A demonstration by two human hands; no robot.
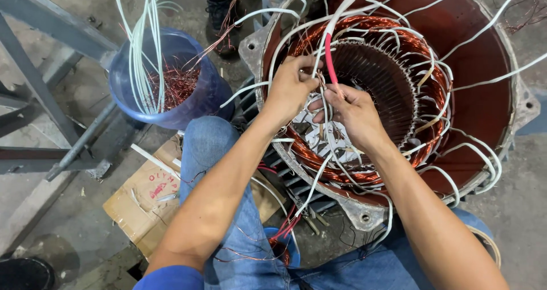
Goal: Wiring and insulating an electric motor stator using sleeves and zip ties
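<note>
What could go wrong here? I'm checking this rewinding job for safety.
1. Both the left hand and the right hand work bare among the copper windings; fine wire ends might cut or prick fingers.
2. The loose white sleeves around the motor housing could snag a wrist and tug a lead.
3. The red sleeve may kink where it is pinched.

Copper-red windings (364, 45) in a dark-red housing (478, 56), white sleeves (456, 182), one pink-red sleeve (329, 56), blue bucket (122, 90).

Grey concrete floor (68, 227), dusty; grey steel frame (40, 79) at left; flattened cardboard (142, 204) beside it; even light.
</note>
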